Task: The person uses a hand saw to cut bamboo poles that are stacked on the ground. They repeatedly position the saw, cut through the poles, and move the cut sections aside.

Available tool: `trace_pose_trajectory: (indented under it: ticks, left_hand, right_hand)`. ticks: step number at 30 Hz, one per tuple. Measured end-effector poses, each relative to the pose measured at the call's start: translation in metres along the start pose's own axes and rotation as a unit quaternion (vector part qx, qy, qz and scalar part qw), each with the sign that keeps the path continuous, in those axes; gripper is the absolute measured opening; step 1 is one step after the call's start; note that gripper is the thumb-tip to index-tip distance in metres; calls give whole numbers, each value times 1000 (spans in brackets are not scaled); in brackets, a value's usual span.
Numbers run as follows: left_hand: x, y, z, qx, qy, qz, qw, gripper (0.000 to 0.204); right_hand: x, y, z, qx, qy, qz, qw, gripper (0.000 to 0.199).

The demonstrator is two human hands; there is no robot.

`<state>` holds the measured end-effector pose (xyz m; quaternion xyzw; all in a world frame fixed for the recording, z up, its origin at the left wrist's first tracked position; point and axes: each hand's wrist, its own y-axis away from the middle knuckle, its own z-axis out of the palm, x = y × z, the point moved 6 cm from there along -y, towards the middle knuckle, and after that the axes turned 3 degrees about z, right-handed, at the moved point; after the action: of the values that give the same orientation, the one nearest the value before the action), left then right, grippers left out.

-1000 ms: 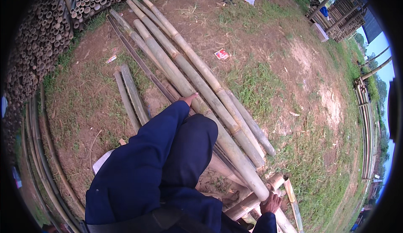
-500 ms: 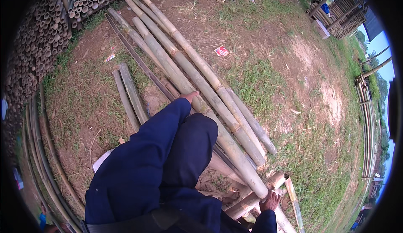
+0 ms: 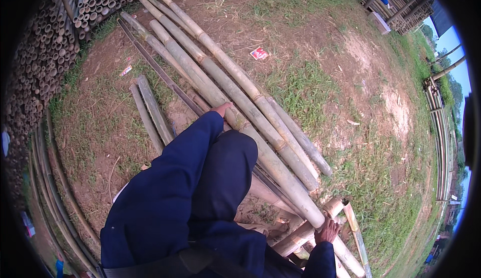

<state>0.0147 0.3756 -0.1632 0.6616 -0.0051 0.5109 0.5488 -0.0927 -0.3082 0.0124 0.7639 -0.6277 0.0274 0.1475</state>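
A long grey-green bamboo pole [image 3: 283, 175] slants from far left to near right in front of me. My left hand [image 3: 222, 109] is closed on it around its middle, beside my bent knee; the sleeve and the pole hide some of its fingers. At the pole's near end, my right hand [image 3: 327, 230] curls its fingers against the cut rim. Under that end lies a thicker crosswise bamboo piece [image 3: 295, 239]. Several more bamboo poles [image 3: 240, 100] lie alongside to the right. To the left runs a dark, narrow bamboo length [image 3: 160, 70].
Two short bamboo pieces [image 3: 153, 112] lie left of my arm. An upright-leaning bamboo piece [image 3: 355, 233] is right of my right hand. A large stack of cut bamboo [image 3: 47, 52] fills the far left. Long poles [image 3: 55, 193] lie at left. Red litter [image 3: 259, 53] rests on the grassy dirt.
The view has tilted slightly. My right hand and the pole's near end have shifted a little right and away from me. My left hand keeps its place on the pole.
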Motion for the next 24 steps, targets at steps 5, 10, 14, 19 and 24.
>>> trace_pose_trajectory:
  ticks: [5, 10, 14, 19, 24]
  left_hand:
    - [2, 6, 6, -23, 23, 5, 999, 64]
    - [8, -17, -13, 11, 20, 11, 1000, 59]
    - [52, 20, 26, -47, 132, 53, 989, 56]
    - [183, 85, 57, -123, 258, 217, 934, 66]
    - [300, 194, 94, -191, 338, 409, 826, 60]
  right_hand:
    - [0, 2, 0, -40, 0, 13, 999, 90]
    - [-9, 9, -24, 14, -42, 24, 999, 84]
    - [20, 5, -69, 97, -43, 37, 994, 77]
    - [48, -24, -173, 225, -19, 63, 972, 54]
    - [80, -11, -230, 360, 0, 108, 927, 50]
